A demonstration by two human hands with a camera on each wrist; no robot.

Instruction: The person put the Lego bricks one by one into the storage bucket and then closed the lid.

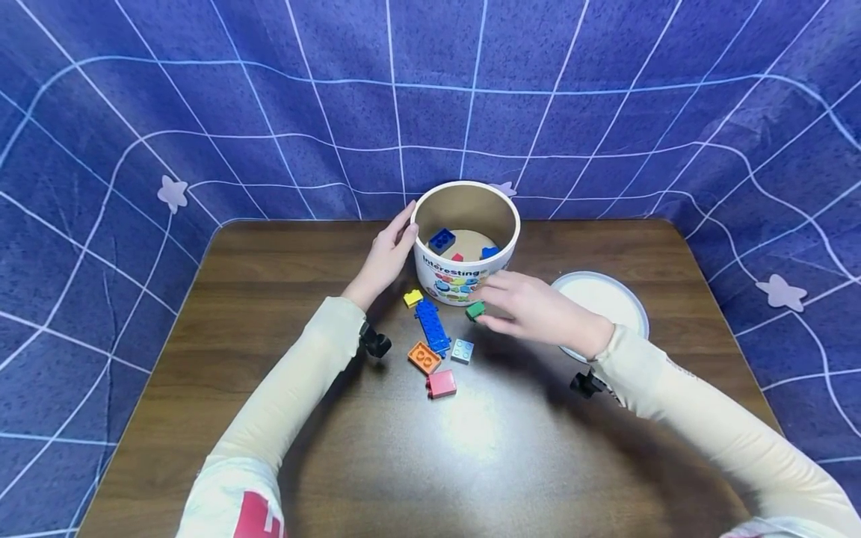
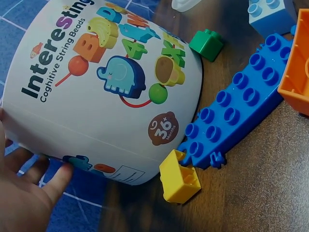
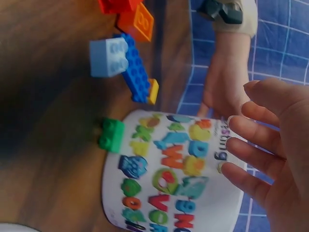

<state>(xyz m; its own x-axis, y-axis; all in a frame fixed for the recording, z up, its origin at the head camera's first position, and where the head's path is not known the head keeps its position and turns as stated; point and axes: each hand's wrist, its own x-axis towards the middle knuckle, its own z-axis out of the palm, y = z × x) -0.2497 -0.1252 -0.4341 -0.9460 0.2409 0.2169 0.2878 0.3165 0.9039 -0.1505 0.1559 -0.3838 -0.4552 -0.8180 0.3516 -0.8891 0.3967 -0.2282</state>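
A white bucket [image 1: 449, 263] printed with colourful letters and pictures stands upright near the back of the table. My left hand [image 1: 389, 252] rests against its left side, fingers reaching up to the rim; the left wrist view shows the fingers [image 2: 57, 180] along the wall. Over the bucket's front right is my right hand [image 1: 531, 310], fingers spread and holding nothing. Below its fingertips, a small green block [image 1: 475, 311] lies beside the bucket's base. Inside the bucket are a dark blue block [image 1: 442, 240], another blue piece [image 1: 489, 252] and a red piece [image 1: 457, 258].
In front of the bucket lie a yellow block [image 1: 413, 298], a long blue studded piece [image 1: 433, 327], a light blue block [image 1: 462, 351], an orange block [image 1: 424, 358] and a red block [image 1: 442, 384]. A round white lid [image 1: 599, 295] lies partly under the right forearm. Blue cloth [image 1: 444, 112] hangs behind.
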